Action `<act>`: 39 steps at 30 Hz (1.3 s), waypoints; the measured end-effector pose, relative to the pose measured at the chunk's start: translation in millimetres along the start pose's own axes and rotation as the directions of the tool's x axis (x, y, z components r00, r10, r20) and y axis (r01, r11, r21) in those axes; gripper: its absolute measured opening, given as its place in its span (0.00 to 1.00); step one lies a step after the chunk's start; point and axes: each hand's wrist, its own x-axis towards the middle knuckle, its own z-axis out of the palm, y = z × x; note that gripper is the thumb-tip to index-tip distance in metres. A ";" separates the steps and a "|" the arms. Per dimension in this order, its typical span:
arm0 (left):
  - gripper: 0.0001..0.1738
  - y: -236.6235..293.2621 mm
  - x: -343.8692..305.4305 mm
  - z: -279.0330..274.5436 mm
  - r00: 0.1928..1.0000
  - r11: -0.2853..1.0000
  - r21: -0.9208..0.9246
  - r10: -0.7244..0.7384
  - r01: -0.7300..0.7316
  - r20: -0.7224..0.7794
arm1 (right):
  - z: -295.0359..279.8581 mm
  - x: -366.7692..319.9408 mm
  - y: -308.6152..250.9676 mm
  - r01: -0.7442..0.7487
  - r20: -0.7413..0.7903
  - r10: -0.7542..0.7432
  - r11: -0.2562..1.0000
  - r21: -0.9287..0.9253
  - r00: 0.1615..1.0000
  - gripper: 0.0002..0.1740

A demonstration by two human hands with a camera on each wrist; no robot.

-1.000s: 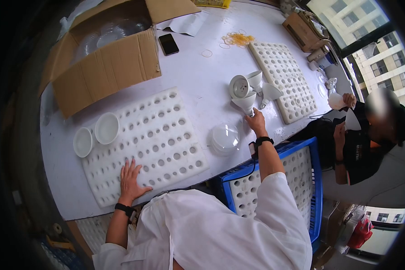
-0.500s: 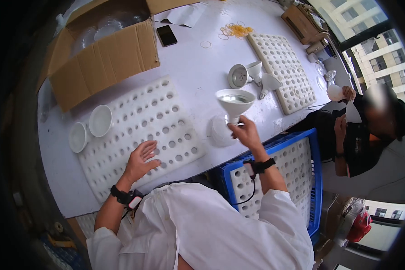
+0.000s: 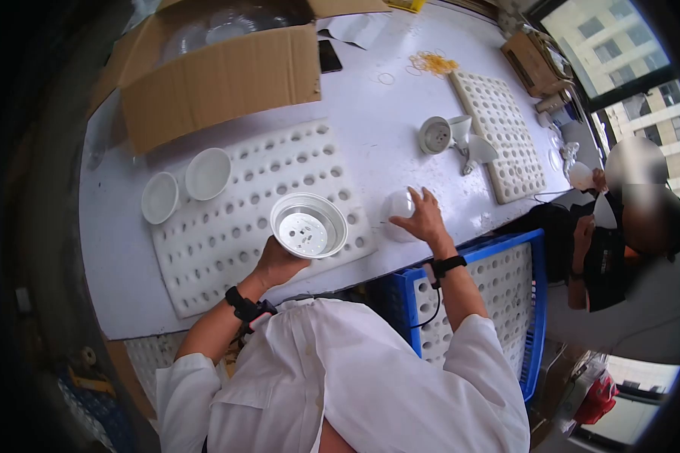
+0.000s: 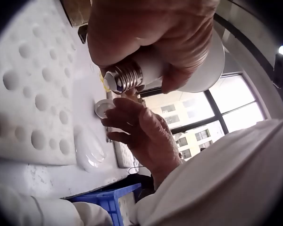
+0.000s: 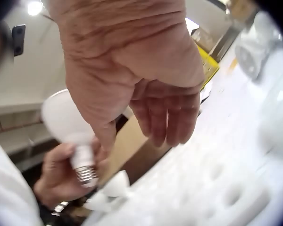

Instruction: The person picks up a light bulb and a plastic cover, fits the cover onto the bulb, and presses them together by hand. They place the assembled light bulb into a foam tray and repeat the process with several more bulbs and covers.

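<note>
From my head view, the left hand (image 3: 279, 264) grips a white lamp housing (image 3: 308, 226) just below the middle of the frame, its open rim facing up towards me over the foam board (image 3: 238, 220). In the left wrist view I see the thumb and fingers curled round the neck, just by the metal screw base (image 4: 127, 77). The right hand (image 3: 426, 219) is right of centre, empty, fingers spread, near a clear dome (image 3: 400, 205); I can't tell whether they touch. More housings (image 3: 435, 136) lie together at upper right, and two white cups (image 3: 208, 174) sit at the board's upper left. I judge the housing light and stiff, top-heavy and a bit slippery on its smooth cone, so I'd take it by the neck; the dome looks thin and easily scuffed, better held lightly by its edge
</note>
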 end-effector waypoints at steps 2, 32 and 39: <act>0.23 -5.8 -10.2 -2.2 0.998 1.000 0.015 0.000 0.000 -0.056 | 6.6 12.7 16.0 -0.044 0.072 0.051 0.994 -0.102 0.996 0.52; 0.23 28.3 -14.3 -32.3 0.978 0.968 0.172 -0.159 0.181 -0.138 | -61.7 -20.1 -164.3 0.445 -0.020 -0.722 0.404 0.799 0.691 0.57; 0.20 31.9 -15.7 -34.0 0.982 0.981 0.137 -0.120 0.140 -0.143 | -52.5 -22.3 -164.4 0.241 0.058 -0.690 0.328 0.913 0.722 0.61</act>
